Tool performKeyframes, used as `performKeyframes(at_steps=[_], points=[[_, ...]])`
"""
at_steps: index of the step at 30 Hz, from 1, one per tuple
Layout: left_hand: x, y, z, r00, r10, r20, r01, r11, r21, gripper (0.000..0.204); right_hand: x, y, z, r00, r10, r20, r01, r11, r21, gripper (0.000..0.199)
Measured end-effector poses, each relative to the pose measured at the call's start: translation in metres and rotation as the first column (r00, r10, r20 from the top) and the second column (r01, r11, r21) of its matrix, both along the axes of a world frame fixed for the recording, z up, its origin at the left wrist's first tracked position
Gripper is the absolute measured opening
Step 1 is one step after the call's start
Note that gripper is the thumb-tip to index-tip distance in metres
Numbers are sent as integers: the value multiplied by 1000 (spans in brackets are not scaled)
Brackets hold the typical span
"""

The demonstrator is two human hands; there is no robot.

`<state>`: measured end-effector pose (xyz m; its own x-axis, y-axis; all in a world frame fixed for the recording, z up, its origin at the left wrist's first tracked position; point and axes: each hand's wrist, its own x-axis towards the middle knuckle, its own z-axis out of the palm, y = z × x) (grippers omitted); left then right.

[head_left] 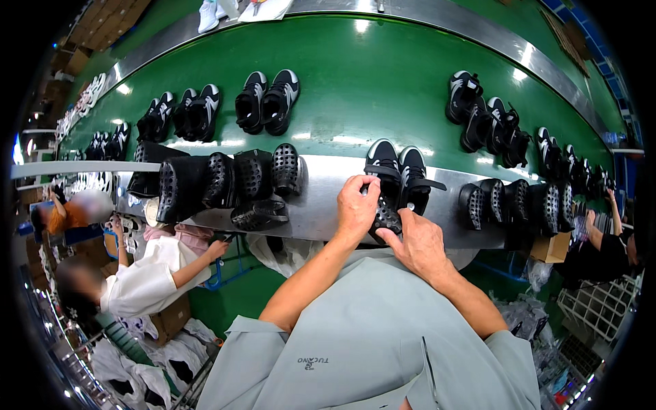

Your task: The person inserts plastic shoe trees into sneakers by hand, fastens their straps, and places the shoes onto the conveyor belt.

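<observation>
My left hand (357, 205) grips the heel of a black shoe with a white sole (384, 164) that stands at the near metal edge of the belt. My right hand (418, 240) presses a black perforated shoe insert (387, 217) into it from below. A second matching shoe (414, 175) stands right beside it, its strap hanging loose.
A green conveyor belt (355, 96) carries several pairs of black and white shoes (268, 101). Black perforated inserts (232, 179) lie in rows on the metal ledge (321, 198) left and right (519, 203). A person in white (147, 280) reaches up at lower left.
</observation>
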<state>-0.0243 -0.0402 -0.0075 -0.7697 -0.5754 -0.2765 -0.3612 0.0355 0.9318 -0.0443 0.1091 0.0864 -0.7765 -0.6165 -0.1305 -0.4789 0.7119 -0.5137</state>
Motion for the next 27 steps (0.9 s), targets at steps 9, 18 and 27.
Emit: performKeyframes(at_steps=[9,18,27], points=[[-29,-15,-24,871,-478,-117,213,581,-786,18,-23,18,-11,993,-32,115,6,974,226,34],[-28,-28,-26,833,-548,-78,355,637,-684,11,-21,-26,-86,957,-43,-287,71,994,88,34],[-30,-47,-21,784,-620,-29,470,623,-625,7,-26,-40,-113,896,-64,-440,22,995,-99,30]])
